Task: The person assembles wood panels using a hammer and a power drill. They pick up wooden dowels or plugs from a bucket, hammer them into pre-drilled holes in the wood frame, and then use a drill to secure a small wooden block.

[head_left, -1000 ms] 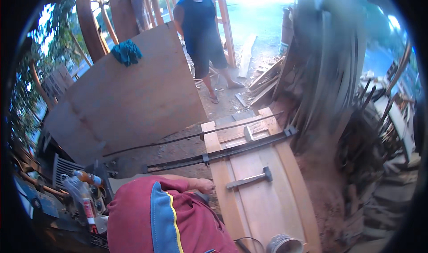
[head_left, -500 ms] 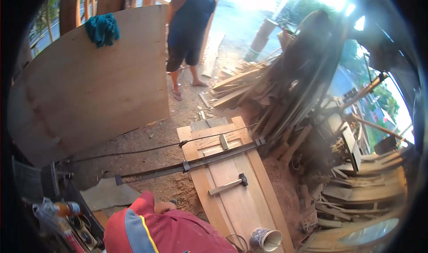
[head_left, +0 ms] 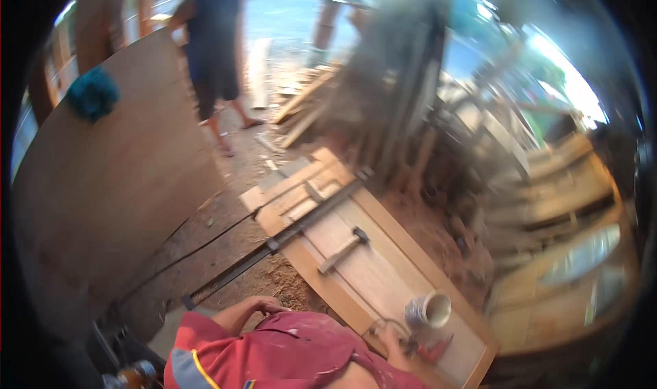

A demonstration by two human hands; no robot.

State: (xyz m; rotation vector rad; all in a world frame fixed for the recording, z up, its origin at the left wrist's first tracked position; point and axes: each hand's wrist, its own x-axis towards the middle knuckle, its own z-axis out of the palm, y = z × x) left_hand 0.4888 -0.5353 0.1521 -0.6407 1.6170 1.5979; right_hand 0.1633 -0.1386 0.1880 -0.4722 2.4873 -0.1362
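A person bent low over a wooden door panel (head_left: 383, 266) lying on the ground.

The right hand (head_left: 393, 337) was closed on a thin wire loop (head_left: 384, 326) beside a small cup (head_left: 430, 310) and red-handled pliers (head_left: 432, 351). The left hand (head_left: 263, 305) rested on the dirt; I could not tell if it was open. The wire looked light and bendy, best held by its loop. A hammer (head_left: 342, 248) lay on the panel, and a long bar clamp (head_left: 287, 235) crossed it. Sawdust covered the ground (head_left: 226, 252), with plywood (head_left: 109, 177) leaning, stacked boards (head_left: 308, 101), and another person (head_left: 213, 53).

Pale tan wooden door panel (head_left: 383, 266); black long clamp bar (head_left: 274, 242); grey-white tin cup (head_left: 428, 311); maroon shirt (head_left: 287, 351) with a blue-and-yellow stripe; teal cloth (head_left: 92, 93), upper left.
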